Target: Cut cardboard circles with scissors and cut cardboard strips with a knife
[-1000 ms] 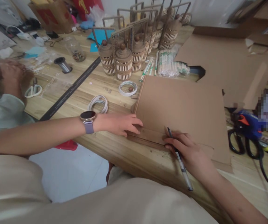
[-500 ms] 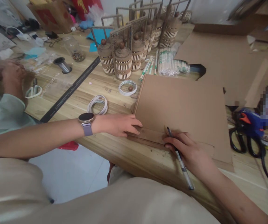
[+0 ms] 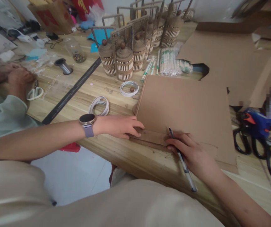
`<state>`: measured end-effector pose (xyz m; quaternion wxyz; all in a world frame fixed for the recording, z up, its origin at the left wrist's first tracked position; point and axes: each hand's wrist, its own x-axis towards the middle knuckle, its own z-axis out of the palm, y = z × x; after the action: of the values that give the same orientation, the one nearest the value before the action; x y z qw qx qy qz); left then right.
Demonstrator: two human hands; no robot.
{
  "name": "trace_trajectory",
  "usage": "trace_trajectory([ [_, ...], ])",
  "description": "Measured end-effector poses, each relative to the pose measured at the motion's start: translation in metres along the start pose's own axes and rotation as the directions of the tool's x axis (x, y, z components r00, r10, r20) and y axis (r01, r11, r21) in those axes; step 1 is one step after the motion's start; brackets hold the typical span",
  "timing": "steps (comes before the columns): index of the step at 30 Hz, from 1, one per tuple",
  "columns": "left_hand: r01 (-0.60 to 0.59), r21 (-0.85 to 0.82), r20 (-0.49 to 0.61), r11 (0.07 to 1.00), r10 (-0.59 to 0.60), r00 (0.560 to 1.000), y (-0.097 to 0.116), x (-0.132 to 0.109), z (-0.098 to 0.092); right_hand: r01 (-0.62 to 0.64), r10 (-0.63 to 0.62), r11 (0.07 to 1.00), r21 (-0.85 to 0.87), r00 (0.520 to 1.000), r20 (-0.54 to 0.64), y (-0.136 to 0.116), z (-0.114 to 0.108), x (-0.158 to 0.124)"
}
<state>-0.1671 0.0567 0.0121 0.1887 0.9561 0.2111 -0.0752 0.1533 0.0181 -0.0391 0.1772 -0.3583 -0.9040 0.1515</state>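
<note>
My right hand [image 3: 188, 149] is closed around a pen [image 3: 185, 171] with a clear barrel and black tip, its tip end pointing up and away from me. The fingers of that hand also rest at a narrow cardboard strip [image 3: 155, 137], which lies along the front edge of a large flat cardboard piece [image 3: 185, 104]. At the strip's left end, my left hand [image 3: 123, 126] presses down, fingers slightly spread, near the cardboard's front left corner. A watch with a purple strap [image 3: 88, 130] is on my left wrist.
Rolls of white tape [image 3: 99, 106] lie left of the cardboard. Behind stand several lantern-like bamboo pieces [image 3: 124, 64]. Black-handled scissors [image 3: 241, 142] and a blue tool [image 3: 256, 121] lie right. Another person's hands [image 3: 19, 75] are at far left, near white-handled scissors [image 3: 35, 93].
My hands, the pen and the cardboard hold nearly the same places. The view shifts very slightly. The other person's hands at the left have moved a little.
</note>
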Motion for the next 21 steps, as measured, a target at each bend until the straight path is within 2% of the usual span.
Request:
trace_trajectory([
  [8, -0.014, 0.048, 0.027, 0.999, 0.013, 1.0, -0.006, 0.009, 0.001, 0.016, -0.016, 1.0, -0.013, 0.999, 0.029, 0.002, -0.004, 0.002],
  [10, -0.011, 0.052, 0.038, 0.999, 0.009, 0.999, -0.007, 0.011, 0.001, 0.005, -0.005, 1.0, 0.016, 1.0, -0.007, 0.0, -0.007, 0.004],
  [14, -0.019, 0.038, 0.035, 0.999, 0.018, 0.999, -0.007, 0.012, -0.003, -0.054, 0.066, 0.984, 0.169, 0.996, -0.066, -0.017, -0.007, 0.013],
  [19, -0.021, -0.05, 0.025, 0.999, 0.022, 0.999, -0.008, 0.01, -0.004, -0.026, 0.052, 0.904, 0.427, 0.997, -0.049, -0.048, 0.004, 0.031],
  [21, -0.013, -0.069, 0.039, 0.998, 0.016, 0.999, -0.008, 0.009, -0.003, -0.075, 0.112, 0.885, 0.459, 0.992, -0.055, -0.055, 0.007, 0.039],
])
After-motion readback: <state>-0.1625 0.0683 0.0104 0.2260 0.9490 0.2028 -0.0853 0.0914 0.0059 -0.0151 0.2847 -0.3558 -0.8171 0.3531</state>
